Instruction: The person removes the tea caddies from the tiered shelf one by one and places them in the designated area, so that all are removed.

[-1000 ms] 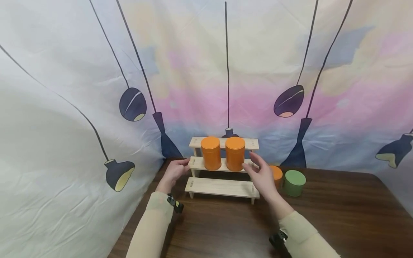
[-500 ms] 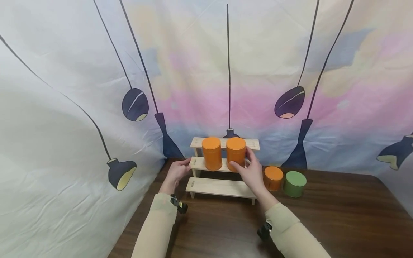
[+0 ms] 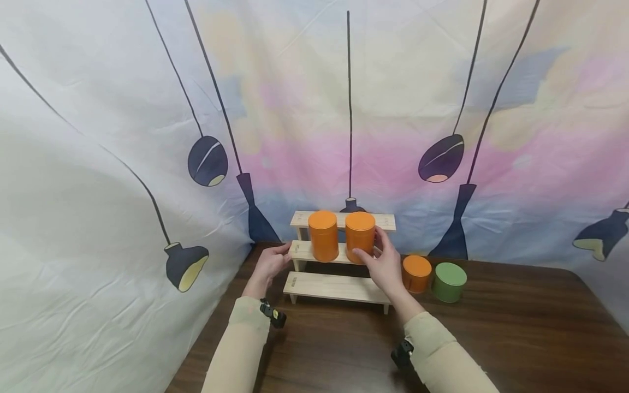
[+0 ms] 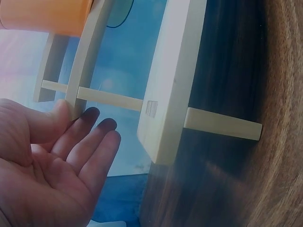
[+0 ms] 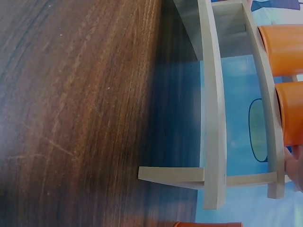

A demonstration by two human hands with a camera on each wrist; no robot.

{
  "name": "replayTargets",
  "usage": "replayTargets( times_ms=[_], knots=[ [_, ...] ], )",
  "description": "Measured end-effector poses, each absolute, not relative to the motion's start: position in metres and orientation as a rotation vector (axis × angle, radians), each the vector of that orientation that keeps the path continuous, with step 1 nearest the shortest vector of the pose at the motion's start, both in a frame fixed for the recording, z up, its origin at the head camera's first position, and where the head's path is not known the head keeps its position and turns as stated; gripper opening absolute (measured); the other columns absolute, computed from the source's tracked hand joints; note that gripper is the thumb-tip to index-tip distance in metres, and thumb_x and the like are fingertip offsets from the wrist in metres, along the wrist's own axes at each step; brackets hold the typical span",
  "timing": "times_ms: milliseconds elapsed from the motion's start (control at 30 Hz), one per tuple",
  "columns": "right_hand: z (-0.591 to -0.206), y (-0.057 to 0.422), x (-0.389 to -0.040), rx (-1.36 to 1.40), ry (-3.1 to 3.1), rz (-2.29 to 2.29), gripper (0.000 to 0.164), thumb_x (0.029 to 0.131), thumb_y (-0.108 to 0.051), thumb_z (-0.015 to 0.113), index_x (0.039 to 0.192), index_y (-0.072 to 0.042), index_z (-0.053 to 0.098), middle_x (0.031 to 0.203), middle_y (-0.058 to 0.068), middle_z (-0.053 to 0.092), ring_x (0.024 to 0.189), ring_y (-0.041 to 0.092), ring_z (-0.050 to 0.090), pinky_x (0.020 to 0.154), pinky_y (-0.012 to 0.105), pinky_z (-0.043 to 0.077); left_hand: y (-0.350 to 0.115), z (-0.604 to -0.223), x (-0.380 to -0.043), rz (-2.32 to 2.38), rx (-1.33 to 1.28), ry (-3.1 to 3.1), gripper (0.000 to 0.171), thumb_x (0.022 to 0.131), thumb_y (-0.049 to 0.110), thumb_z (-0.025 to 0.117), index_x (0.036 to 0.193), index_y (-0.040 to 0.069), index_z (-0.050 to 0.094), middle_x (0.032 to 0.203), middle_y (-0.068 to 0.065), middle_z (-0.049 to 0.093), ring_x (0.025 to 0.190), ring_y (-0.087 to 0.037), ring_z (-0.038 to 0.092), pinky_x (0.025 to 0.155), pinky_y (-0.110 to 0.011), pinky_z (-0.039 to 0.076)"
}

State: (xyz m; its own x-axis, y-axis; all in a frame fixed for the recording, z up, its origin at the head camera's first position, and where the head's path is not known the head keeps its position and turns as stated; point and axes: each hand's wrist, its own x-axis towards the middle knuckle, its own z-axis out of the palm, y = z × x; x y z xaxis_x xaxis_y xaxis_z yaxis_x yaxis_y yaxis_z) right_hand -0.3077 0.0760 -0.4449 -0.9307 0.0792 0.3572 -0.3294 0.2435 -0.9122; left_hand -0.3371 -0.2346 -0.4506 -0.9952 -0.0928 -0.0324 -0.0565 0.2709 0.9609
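Note:
A three-step wooden stand (image 3: 324, 285) holds two lidded orange canisters upright, side by side on its middle step. My right hand (image 3: 385, 268) grips the right orange canister (image 3: 360, 232) low on its side, thumb in front and fingers round the right. The left orange canister (image 3: 324, 240) stands just beside it. At the stand's left end, my left hand (image 3: 269, 265) pinches the tip of the middle step. In the left wrist view, the thumb (image 4: 59, 116) lies on one face of that board (image 4: 85, 61), with fingers behind. The right wrist view catches only fingertips (image 5: 294, 165) at the canister.
On the dark wooden table (image 3: 516, 316), right of the stand, are a shorter orange canister (image 3: 416, 275) and a green canister (image 3: 449, 284). A fabric backdrop (image 3: 393, 98) printed with hanging lamps rises behind and to the left.
My right hand has moved left from beside the stand and taken hold of the right orange canister, uncovering the shorter orange one on the table. The left hand keeps its place at the step's end.

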Motion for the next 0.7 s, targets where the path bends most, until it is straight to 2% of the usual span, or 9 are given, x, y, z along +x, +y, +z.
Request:
replayTargets(
  times_ms=[333,700],
  knots=[
    [-0.444,0.083,-0.299,0.275,-2.208,1.739,0.086,0.095,-0.028,0.085,0.165,-0.011,0.039,0.159,0.015,0.051,0.145,0.036,0.050,0.118,0.055,0.044,-0.234,-0.452,-0.338,-1.904,0.142,-2.465,0.049,0.105,0.000,0.059,0.153,0.005,0.056,0.152,-0.019,0.058,0.137,-0.035,0.059,0.114,-0.051,0.048],
    [-0.446,0.088,-0.295,0.300,-2.198,1.778,0.087,0.096,-0.028,0.084,0.167,-0.012,0.037,0.162,0.013,0.048,0.148,0.033,0.048,0.120,0.052,0.042,-0.236,-0.452,-0.336,-1.907,0.121,-2.484,0.049,0.107,0.002,0.058,0.155,0.006,0.054,0.155,-0.020,0.055,0.139,-0.036,0.057,0.114,-0.051,0.047]
  ],
)
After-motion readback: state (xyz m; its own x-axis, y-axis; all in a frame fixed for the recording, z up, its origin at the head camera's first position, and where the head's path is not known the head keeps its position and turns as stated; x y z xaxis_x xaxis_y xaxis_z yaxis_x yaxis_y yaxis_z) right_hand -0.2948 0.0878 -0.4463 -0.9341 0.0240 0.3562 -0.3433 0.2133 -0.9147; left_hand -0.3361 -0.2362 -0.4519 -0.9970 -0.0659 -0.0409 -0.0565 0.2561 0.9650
